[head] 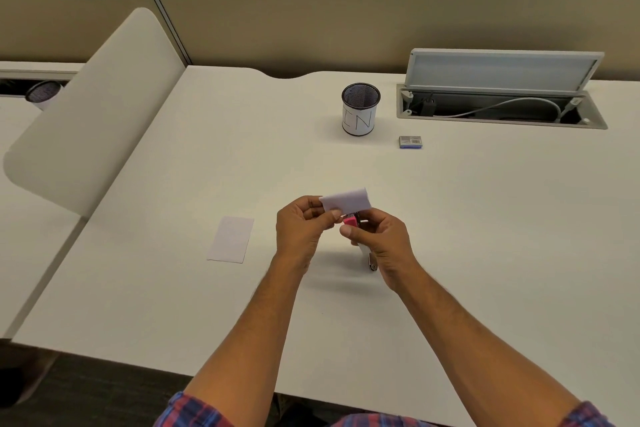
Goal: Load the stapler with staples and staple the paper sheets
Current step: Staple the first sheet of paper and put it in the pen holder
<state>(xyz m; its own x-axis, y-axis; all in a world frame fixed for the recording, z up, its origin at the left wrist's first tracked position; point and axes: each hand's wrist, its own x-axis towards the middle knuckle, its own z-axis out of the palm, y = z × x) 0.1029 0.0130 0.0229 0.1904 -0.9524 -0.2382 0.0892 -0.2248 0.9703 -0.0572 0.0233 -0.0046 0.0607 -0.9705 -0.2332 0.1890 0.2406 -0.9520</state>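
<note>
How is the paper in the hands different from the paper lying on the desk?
The held paper is up in the air, pinched by the left hand; the paper on the desk lies flat, touched by nobody. The held paper meets the pink stapler in the right hand; the desk paper lies apart from it. Both are small and white.

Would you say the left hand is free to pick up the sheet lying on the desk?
Probably not yet: the left hand pinches a paper sheet at the stapler. Nothing blocks the flat sheet.
</note>
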